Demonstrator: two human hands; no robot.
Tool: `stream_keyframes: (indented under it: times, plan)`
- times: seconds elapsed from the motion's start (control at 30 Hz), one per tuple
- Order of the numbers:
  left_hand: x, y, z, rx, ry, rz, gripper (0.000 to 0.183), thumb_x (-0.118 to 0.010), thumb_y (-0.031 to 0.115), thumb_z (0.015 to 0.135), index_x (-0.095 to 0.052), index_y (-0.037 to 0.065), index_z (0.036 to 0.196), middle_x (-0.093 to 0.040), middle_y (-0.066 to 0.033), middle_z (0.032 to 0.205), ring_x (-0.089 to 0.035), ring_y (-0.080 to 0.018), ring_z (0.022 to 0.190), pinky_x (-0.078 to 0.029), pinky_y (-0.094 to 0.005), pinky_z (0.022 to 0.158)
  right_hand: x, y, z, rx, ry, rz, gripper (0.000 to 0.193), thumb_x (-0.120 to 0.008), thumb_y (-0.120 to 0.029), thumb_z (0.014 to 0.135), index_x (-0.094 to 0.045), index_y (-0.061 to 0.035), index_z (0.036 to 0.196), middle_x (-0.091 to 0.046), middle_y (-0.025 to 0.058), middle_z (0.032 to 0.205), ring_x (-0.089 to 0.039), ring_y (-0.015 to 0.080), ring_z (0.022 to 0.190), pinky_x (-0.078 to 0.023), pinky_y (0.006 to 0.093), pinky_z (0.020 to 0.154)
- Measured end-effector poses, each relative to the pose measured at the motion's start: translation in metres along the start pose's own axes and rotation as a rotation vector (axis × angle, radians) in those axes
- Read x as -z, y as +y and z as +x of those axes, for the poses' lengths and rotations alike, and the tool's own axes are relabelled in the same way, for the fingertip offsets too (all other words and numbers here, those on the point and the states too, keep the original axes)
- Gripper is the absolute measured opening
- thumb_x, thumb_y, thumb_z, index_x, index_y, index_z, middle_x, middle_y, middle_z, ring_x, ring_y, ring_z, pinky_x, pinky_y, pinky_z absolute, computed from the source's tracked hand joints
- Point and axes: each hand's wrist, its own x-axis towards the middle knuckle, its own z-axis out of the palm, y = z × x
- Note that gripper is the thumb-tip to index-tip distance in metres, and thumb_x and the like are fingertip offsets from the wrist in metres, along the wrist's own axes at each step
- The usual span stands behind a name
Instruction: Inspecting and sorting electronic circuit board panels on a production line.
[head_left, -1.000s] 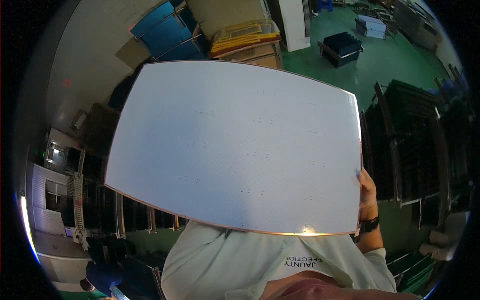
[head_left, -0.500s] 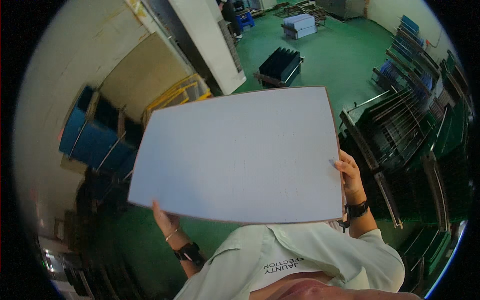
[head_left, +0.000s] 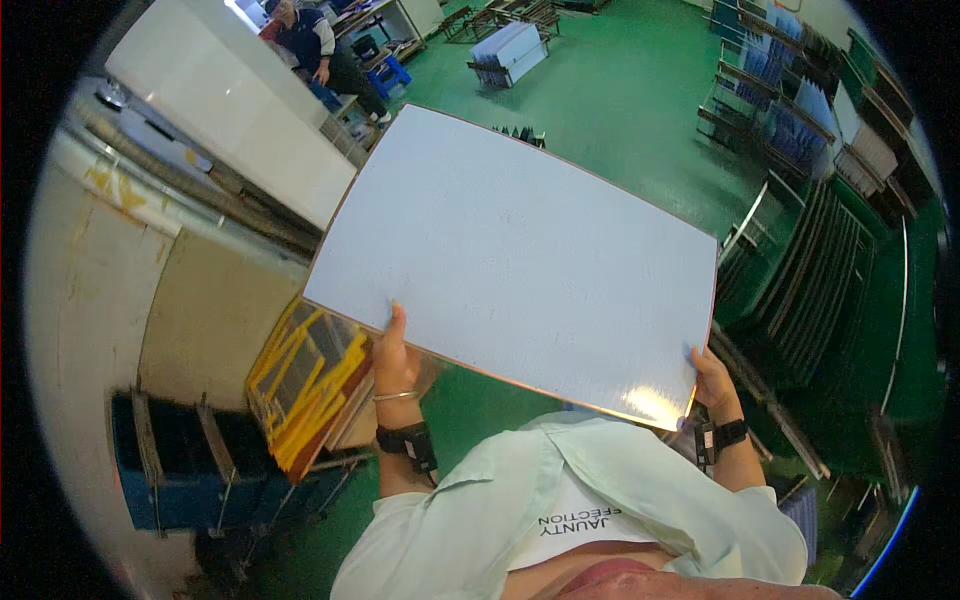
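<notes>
White panel (head_left: 530, 260), fingers (head_left: 398, 320) of left hand (head_left: 395, 362) and right hand (head_left: 713, 382) holding its edges, low rack (head_left: 488, 73) on green floor (head_left: 610, 115) bearing upright pale sheets (head_left: 518, 52).

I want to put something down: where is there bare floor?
The widest bare patch is the green floor between the pale panel stack, the held white panel and the dark racks at right. A narrower one shows between the white panel's near edge and the shirt. It is crowded along the right and around the yellow frames.
</notes>
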Motion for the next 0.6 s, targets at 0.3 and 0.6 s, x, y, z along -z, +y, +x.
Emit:
stream_keyframes:
  times: [0.3,0.6]
  plan:
    - [-0.063,0.001,0.260,0.083,-0.133,-0.251,0.066,-0.044,0.055,0.084,-0.039,0.004,0.125,-0.050,-0.0085,0.117,-0.048,-0.0224,0.107,-0.039,-0.0371,0.092,-0.045,-0.134,0.256,-0.057,-0.300,0.210,0.048,-0.060,-0.020,0.082,-0.041,-0.0019,0.122,-0.055,0.0108,0.113,-0.057,0.0234,0.100,-0.049,0.0387,0.084]
    - [-0.045,-0.148,0.496,0.463,-0.149,0.271,0.064,-0.030,0.055,0.088,-0.039,0.003,0.125,-0.043,-0.0158,0.126,-0.041,-0.0273,0.115,-0.033,-0.0390,0.097,-0.091,-0.229,0.528,-0.044,-0.169,0.090,0.046,-0.055,-0.029,0.086,-0.041,-0.0021,0.121,-0.055,0.0078,0.111,-0.058,0.0206,0.095,-0.047,0.0385,0.084]
